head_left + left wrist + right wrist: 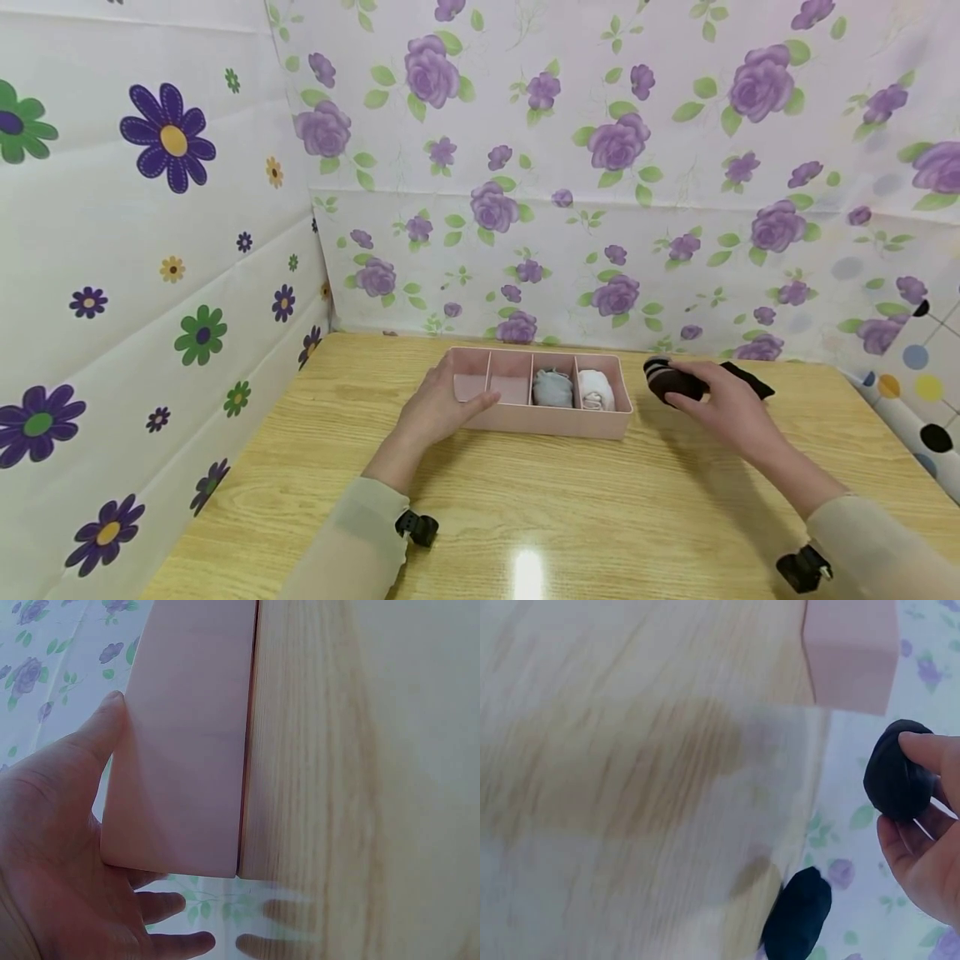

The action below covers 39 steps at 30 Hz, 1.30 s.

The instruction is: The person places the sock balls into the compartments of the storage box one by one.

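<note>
A pink organizer box [558, 421] with a row of compartments stands at the back of the table. My left hand [435, 407] holds its left end, thumb along the front wall; in the left wrist view the thumb lies at the rim and some fingers extend past the end. Rolled socks fill the two right compartments: a grey sock [553, 389] and, rightmost, a white sock [596, 390]. Right of the box, my right hand [723, 406] pinches a dark rolled sock [667, 382] with pale stripes between thumb and fingers, above the table.
A black sock [750, 379] lies on the wooden table [525, 492], behind and right of my right hand. Flowered sheets [562, 267] hang behind the table and on its left. A dotted sheet [926, 358] covers the right side.
</note>
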Available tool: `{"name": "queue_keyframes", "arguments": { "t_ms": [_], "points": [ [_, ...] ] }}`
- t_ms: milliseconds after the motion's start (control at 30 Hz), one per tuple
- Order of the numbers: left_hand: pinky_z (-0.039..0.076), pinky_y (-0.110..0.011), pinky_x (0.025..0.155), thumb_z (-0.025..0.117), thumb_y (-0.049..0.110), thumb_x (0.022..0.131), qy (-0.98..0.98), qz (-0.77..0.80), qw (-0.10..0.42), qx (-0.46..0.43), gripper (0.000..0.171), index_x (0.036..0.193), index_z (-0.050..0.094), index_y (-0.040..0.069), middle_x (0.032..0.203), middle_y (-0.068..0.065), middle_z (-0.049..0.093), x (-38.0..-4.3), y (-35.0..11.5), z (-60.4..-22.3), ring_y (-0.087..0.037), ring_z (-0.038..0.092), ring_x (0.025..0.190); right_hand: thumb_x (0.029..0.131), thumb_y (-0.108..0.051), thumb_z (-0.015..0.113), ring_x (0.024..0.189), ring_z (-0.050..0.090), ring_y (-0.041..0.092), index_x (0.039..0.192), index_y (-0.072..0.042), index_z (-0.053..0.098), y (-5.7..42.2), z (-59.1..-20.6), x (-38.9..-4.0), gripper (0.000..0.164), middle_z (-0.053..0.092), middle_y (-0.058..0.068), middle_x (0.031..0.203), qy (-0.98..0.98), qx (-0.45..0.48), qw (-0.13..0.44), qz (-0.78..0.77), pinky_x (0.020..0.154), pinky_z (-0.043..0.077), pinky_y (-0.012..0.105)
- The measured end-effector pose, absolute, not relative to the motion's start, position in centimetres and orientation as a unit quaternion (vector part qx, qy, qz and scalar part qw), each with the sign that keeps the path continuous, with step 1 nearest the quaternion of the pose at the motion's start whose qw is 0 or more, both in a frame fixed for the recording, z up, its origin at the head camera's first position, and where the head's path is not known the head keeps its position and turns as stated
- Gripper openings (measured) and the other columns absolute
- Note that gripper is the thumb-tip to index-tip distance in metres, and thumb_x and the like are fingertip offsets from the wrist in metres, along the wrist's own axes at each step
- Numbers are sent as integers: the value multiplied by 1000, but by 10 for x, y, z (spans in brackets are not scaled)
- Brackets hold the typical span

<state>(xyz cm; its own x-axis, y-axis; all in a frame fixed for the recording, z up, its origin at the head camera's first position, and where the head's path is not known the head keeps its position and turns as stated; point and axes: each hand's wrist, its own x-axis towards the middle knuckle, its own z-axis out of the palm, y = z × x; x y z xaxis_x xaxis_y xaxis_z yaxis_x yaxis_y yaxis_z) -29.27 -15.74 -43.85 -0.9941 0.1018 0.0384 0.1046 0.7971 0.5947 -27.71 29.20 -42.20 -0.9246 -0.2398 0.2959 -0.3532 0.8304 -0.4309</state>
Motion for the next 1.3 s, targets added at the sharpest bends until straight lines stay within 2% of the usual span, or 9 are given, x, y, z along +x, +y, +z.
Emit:
{"name": "queue_keyframes", "arguments": {
  "t_ms": [267, 533, 733, 1067, 1300],
  "points": [
    [31, -67, 127, 68, 78, 97, -947, -315, 6, -59, 125, 176, 12, 0, 180, -23, 22, -291, -158, -437, -44, 22, 165, 106, -24, 80, 122, 65, 47, 156, -1, 60, 271, -414, -272, 58, 61, 29, 149, -936, 157, 134, 286, 94, 57, 64],
    [33, -67, 126, 69, 76, 97, -947, -316, 10, -59, 123, 176, 12, 1, 180, -22, 23, -291, -157, -438, -44, 24, 165, 107, -27, 78, 120, 70, 44, 156, -5, 61, 251, -409, -270, 57, 64, 26, 145, -925, 156, 125, 325, 87, 62, 56],
    [33, -67, 126, 70, 75, 97, -947, -317, 11, -57, 123, 176, 13, 1, 180, -22, 23, -291, -157, -437, -43, 24, 165, 107, -27, 78, 123, 67, 44, 155, -5, 62, 233, -406, -271, 56, 62, 25, 146, -913, 164, 118, 354, 92, 61, 58],
    [31, -65, 128, 69, 76, 97, -948, -313, 6, -57, 124, 176, 10, 1, 181, -21, 21, -292, -157, -438, -43, 22, 166, 106, -23, 80, 119, 67, 37, 151, -3, 65, 202, -409, -282, 51, 64, 19, 139, -898, 178, 117, 384, 100, 59, 60],
    [32, -65, 127, 68, 78, 96, -947, -316, 4, -58, 126, 176, 9, 1, 181, -22, 21, -292, -157, -438, -42, 23, 166, 105, -25, 81, 118, 68, 35, 147, -2, 67, 177, -410, -286, 50, 64, 18, 134, -888, 177, 109, 410, 102, 60, 55]
  ]
}}
